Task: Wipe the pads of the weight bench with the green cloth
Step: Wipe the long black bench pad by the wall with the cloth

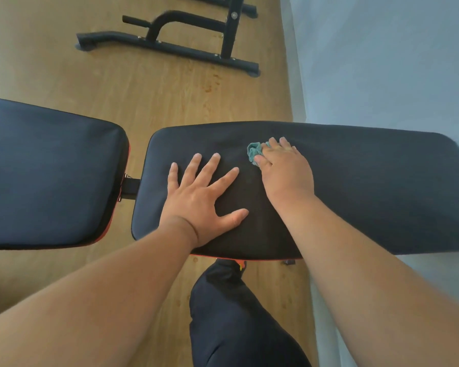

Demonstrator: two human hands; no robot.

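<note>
Wooden floor (pixel 143 102) below, long pad (pixel 368 186) up front: left hand (pixel 199 200) splayed flat, likely bracing, right hand (pixel 284 168) pressing the bunched green cloth (pixel 253 152) mid-pad; second pad (pixel 51 176) awaits.

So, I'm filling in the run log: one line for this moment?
phase: wiping | right hand: presses green cloth on long pad | left hand: flat on same pad | short pad: untouched

Both forearms are bare to the hands (pixel 202 197) — no sleeves, watch or rings in view. One leg (pixel 236 313) shows below — in dark, plain trousers.
</note>
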